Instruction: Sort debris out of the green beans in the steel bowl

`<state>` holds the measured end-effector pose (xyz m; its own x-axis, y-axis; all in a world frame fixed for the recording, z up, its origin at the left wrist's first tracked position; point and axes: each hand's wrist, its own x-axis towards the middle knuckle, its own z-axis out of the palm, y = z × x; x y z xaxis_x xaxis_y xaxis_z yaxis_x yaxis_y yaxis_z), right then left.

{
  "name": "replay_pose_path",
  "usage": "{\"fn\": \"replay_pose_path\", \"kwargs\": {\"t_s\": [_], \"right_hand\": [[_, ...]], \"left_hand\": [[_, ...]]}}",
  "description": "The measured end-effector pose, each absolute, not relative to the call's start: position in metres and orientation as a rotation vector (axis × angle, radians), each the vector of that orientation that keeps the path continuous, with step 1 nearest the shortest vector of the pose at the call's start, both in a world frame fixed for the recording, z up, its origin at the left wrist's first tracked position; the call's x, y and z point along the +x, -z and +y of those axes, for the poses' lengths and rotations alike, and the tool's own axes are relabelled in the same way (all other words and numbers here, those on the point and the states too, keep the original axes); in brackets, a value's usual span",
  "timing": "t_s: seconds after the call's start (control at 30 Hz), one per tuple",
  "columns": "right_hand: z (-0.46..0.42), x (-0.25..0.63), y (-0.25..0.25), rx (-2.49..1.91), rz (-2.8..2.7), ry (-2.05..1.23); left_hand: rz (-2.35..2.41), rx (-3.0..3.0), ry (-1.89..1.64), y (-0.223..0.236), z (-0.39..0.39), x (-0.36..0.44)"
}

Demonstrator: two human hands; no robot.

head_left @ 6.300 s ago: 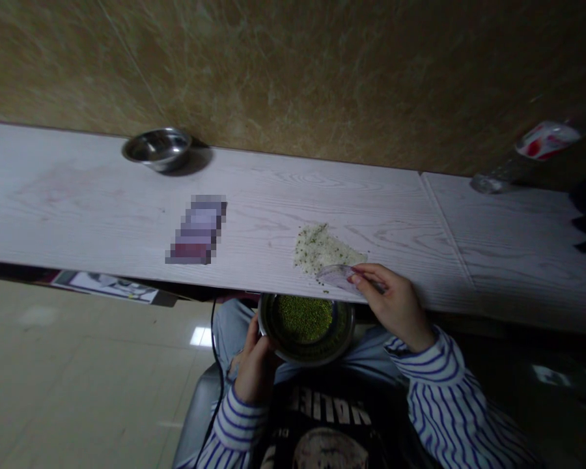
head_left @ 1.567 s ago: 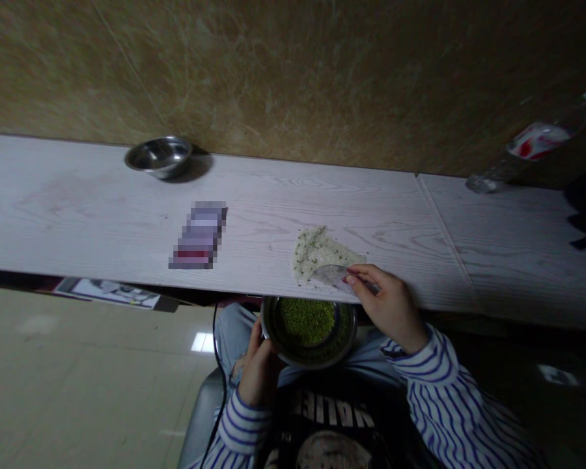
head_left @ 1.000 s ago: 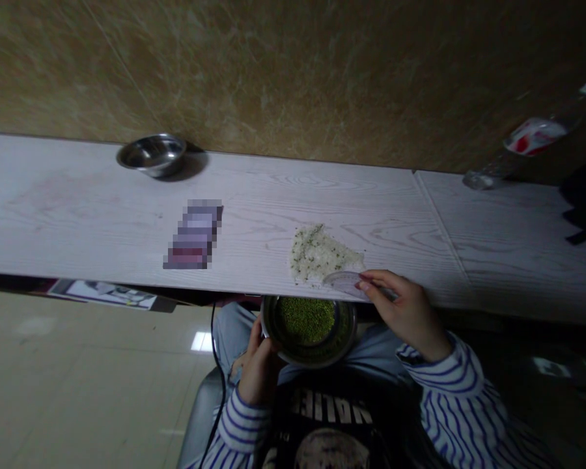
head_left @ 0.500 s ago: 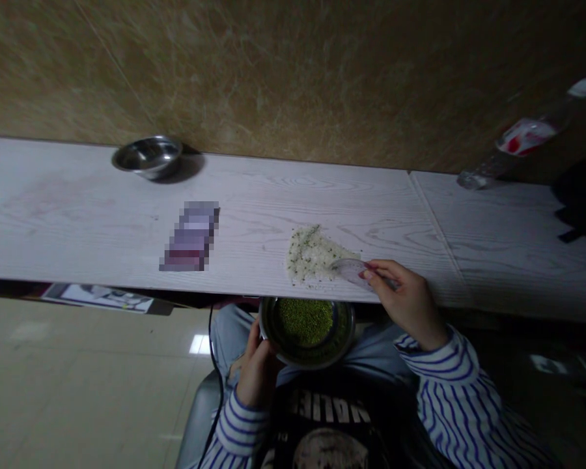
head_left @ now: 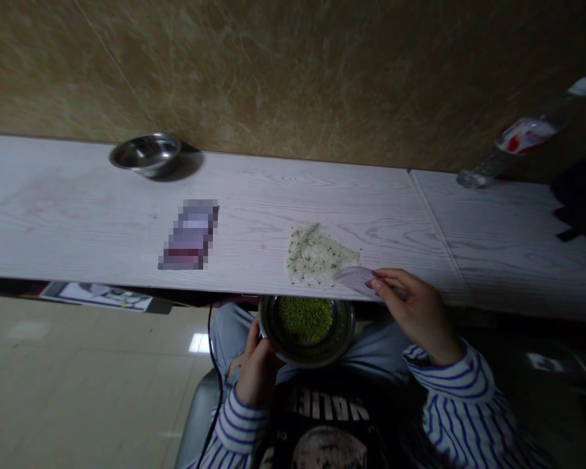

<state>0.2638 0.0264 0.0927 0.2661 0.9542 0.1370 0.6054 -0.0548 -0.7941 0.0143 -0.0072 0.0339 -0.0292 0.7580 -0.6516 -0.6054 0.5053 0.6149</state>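
My left hand [head_left: 258, 365] grips the left rim of a steel bowl [head_left: 344, 345], which is held over my lap just below the table edge. Green mung beans [head_left: 305, 320] cover the bowl's bottom. In my right hand [head_left: 413, 303], pinched between thumb and fingers, is a clear plastic protractor [head_left: 354, 279] with a curved edge. Its left end touches the lower right side of a flat heap of white rice [head_left: 317, 254]. Small green beans are scattered through the rice, more thickly along its upper left part.
Another steel bowl [head_left: 146, 156] stands near the wall at the back left. A pixelated phone-like object [head_left: 189, 234] lies left of the rice. At the back right are a clear bottle [head_left: 522, 137] and a dark object [head_left: 581, 202]. A black cable [head_left: 219, 391] hangs beside the seat.
My right hand has moved slightly right and toward me with the protractor, which now lies lower against the rice. The left hand and bowl have hardly moved.
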Motion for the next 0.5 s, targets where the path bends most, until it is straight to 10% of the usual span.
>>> {"fn": "replay_pose_path", "kwargs": {"t_s": [0.5], "right_hand": [[0.0188, 0.2652, -0.0841, -1.741, -1.367, -0.687]], "left_hand": [[1.150, 0.147, -1.097, -0.0304, -0.0084, 0.0159]]}}
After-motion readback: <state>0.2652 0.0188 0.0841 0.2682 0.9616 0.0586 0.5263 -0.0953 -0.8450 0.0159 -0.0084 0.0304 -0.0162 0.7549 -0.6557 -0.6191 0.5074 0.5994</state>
